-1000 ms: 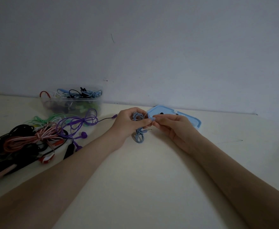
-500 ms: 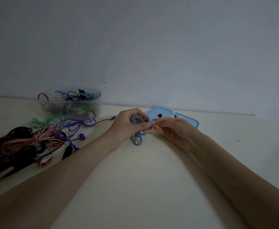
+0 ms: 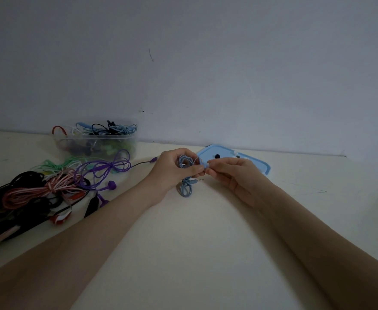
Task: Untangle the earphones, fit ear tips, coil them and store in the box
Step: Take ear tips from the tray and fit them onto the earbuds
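While fitting a tip, keep the blue coil (image 3: 186,173) pinned in the left hand (image 3: 174,173), curled round the loops just above the table (image 3: 194,242), tail and plug hanging below. Right hand (image 3: 230,173): pinch the bud (image 3: 204,164) at the fingertips, press the tip on squarely without tugging the cable. Spare tips on the lid (image 3: 258,164) just behind; box (image 3: 96,142) well apart at far left, beyond the pile (image 3: 49,189). Versus the earlier frames: same grips, hands barely shifted, fingertips drawn slightly closer.
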### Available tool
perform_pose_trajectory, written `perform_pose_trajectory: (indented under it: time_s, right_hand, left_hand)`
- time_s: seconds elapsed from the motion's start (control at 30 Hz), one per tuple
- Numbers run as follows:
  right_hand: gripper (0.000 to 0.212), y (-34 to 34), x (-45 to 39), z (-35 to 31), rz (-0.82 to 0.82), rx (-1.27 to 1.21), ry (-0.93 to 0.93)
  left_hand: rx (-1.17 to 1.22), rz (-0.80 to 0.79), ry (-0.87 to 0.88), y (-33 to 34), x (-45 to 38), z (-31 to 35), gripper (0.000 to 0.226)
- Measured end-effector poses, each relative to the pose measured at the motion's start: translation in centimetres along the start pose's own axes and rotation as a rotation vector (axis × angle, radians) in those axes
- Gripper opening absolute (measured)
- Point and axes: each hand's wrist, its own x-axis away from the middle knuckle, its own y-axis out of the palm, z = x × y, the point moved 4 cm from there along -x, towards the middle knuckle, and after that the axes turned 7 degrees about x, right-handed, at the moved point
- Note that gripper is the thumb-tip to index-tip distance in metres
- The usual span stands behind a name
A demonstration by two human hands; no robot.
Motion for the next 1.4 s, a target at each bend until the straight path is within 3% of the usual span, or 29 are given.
perform_pose_trajectory:
  time_s: [0.2,0.3,0.43,0.73,1.0,1.13,1.2,1.27,1.33,1.4]
  right_hand:
    - [0.024,0.0,0.2,-0.1,-0.031,0.026,0.054]
    - [0.027,0.0,0.1,0.0,-0.044,0.028,0.01]
    - [0.013,0.1,-0.1,0.1,-0.041,0.018,-0.071]
    - [0.017,-0.2,-0.1,-0.2,0.031,-0.017,-0.116]
    - [0.015,1.0,0.1,-0.8,0.05,0.397,-0.254]
    - [0.012,1.2,0.4,-1.0,0.043,0.293,-0.231]
    - [0.017,1.8,0.3,-1.6,0.071,0.159,-0.212]
    - [0.029,2.7,-0.2,-1.8,0.095,0.263,-0.204]
    - [0.044,5.0,-0.7,-1.6,-0.009,0.389,-0.111]
    - [0.049,7.7,-1.3,-2.0,-0.085,0.309,-0.068]
  left_hand:
    - [-0.019,-0.02,0.022,0.2,0.1,0.2,0.01]
    - [0.026,0.003,-0.012,0.0,0.0,0.0,0.01]
    - [0.08,0.025,-0.056,-0.3,-0.3,-0.4,0.01]
    - [0.131,0.078,-0.083,-0.5,-0.5,-0.7,0.007]
    - [0.098,0.034,-0.07,-0.2,-0.7,-0.7,0.01]
    - [0.103,0.025,-0.091,0.1,-0.6,-0.5,0.012]
    - [0.208,0.054,-0.092,-0.4,-0.9,0.5,0.013]
    - [0.325,0.117,-0.05,-1.5,-1.7,2.1,0.011]
    - [0.379,0.205,-0.023,-3.1,-2.7,3.8,0.009]
    - [0.36,0.276,-0.017,-4.8,-3.6,5.3,0.009]
